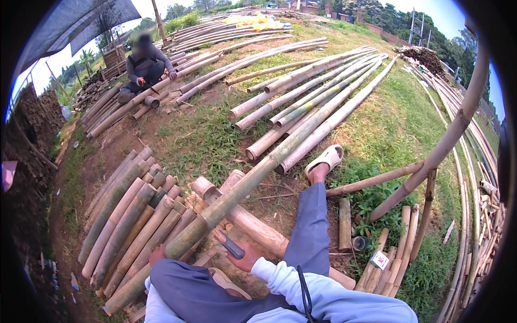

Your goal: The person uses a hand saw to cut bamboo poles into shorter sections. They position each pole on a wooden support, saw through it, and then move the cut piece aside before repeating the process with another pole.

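A long greenish bamboo pole (245,185) runs from beside my left knee away to the far right. It rests across a thicker bamboo log (258,229) lying on the ground. My left hand (158,254) grips the pole's near part from the left side, its fingers partly hidden. Just right of the pole, my right hand (246,258) is closed around the dark grey handle of a hand tool (231,247). The tool's working end is too small to make out. My legs straddle the log, with the left knee close to the pole.
Cut bamboo pieces (126,215) are piled at the left. Long poles (301,97) lie on the grass ahead. A slanted bamboo post (441,145) with braces stands at the right, near short pieces (401,253). A co-worker (145,67) sits among poles at the far left.
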A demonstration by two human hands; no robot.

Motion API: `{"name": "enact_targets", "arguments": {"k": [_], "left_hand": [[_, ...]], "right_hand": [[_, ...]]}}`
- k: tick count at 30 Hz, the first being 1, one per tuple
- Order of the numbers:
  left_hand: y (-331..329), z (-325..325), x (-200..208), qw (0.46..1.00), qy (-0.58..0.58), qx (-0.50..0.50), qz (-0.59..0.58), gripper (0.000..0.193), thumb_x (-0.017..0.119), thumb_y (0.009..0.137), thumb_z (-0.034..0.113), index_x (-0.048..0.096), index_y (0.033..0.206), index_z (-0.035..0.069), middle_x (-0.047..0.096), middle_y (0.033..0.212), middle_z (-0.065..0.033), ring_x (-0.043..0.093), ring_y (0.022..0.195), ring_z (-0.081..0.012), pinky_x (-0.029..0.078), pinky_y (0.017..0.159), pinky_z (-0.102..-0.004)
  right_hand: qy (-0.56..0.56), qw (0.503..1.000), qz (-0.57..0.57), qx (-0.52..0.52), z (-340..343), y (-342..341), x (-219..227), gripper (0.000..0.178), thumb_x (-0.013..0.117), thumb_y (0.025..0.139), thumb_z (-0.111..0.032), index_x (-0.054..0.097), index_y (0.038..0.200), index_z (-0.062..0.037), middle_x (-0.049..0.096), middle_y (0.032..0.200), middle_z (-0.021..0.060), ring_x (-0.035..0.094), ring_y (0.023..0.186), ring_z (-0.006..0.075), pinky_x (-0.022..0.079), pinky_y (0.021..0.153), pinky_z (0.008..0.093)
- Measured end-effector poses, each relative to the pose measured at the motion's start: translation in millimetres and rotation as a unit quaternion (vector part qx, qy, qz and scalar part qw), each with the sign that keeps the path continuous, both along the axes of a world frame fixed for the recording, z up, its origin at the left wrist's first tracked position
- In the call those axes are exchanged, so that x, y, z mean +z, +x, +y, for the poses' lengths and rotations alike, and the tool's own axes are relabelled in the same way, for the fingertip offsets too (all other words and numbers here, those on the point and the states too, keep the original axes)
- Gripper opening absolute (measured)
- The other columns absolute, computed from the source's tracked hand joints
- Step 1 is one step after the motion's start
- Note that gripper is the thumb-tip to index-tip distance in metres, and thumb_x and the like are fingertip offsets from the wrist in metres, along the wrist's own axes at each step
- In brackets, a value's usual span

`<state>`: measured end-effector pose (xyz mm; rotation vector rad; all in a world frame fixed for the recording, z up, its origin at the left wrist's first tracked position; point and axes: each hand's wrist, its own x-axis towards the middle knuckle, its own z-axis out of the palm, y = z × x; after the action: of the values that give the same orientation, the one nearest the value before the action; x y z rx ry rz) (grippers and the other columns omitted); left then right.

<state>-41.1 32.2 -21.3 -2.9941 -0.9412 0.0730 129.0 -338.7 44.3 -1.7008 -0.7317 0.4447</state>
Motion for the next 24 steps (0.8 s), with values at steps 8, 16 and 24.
{"name": "enact_targets", "arguments": {"k": [8, 16, 24], "left_hand": [[-6.2, 17.4, -24.4, 0.999, 0.006, -0.008, -0.032, 0.032, 0.064, 0.085, 0.021, 0.055, 0.114, 0.013, 0.066, 0.104, -0.0168, 0.068, 0.096, -0.0407, 0.055, 0.075, -0.0515], [-7.2, 8.2, -22.2, 0.998, 0.012, -0.028, -0.059, 0.032, 0.065, 0.084, 0.024, 0.053, 0.111, 0.012, 0.064, 0.100, -0.0156, 0.067, 0.094, -0.0401, 0.055, 0.076, -0.0509], [-3.4, 5.2, -15.8, 1.000, 0.016, -0.012, -0.022, 0.036, 0.069, 0.081, 0.026, 0.054, 0.112, 0.013, 0.064, 0.101, -0.0151, 0.067, 0.096, -0.0386, 0.055, 0.078, -0.0502]], "right_hand": [[0.020, 1.000, 0.011, 0.004, -1.2, 1.0, 5.7, 0.036, 0.074, 0.091, -0.023, 0.068, 0.121, -0.0060, 0.070, 0.084, 0.0155, 0.067, 0.073, 0.0247, 0.053, 0.073, 0.0367], [-0.002, 1.000, 0.013, -0.006, -4.5, -0.2, 12.3, 0.034, 0.074, 0.087, -0.023, 0.068, 0.117, -0.0078, 0.070, 0.091, 0.0223, 0.068, 0.090, 0.0444, 0.053, 0.076, 0.0452], [-0.027, 0.999, 0.023, -0.004, -4.3, 1.0, 8.0, 0.029, 0.074, 0.086, -0.021, 0.067, 0.110, -0.0064, 0.069, 0.089, 0.0229, 0.068, 0.088, 0.0450, 0.053, 0.075, 0.0459]]}}
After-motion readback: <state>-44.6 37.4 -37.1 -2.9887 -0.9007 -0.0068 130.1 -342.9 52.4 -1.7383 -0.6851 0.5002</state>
